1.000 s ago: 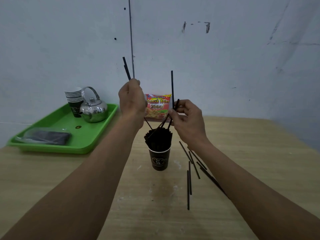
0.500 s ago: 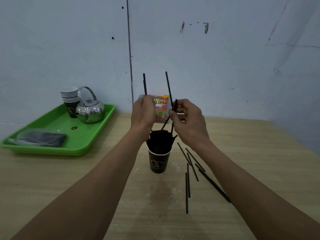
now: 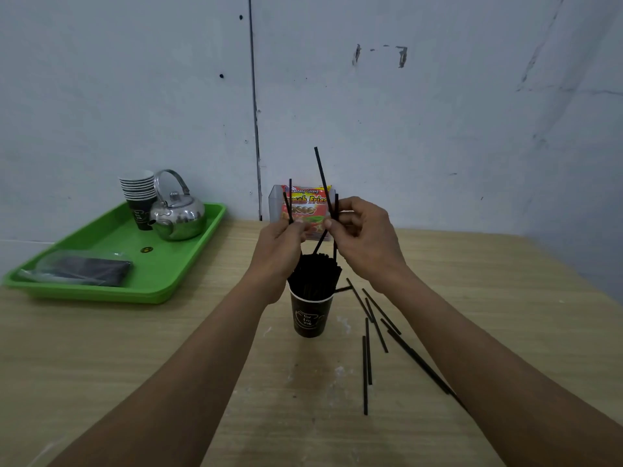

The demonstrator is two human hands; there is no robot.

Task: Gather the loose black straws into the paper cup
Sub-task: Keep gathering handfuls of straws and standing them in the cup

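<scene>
The wooden table (image 3: 135, 365) carries a green tray (image 3: 188, 264) at its far left corner. On the tray are a steel kettle (image 3: 180, 215), a stack of cups (image 3: 138, 190) and a dark wrapped bundle (image 3: 87, 269). The left hand (image 3: 279, 251) and right hand (image 3: 367, 237) are raised near mid-table, each pinching black straws (image 3: 322, 173) between thumb and curled fingers. A snack packet (image 3: 308, 200) stands at the far edge. The paper cup (image 3: 310, 315) stands upright below the hands, packed with straws. Loose straws (image 3: 367, 352) lie on the table just right of the cup.
</scene>
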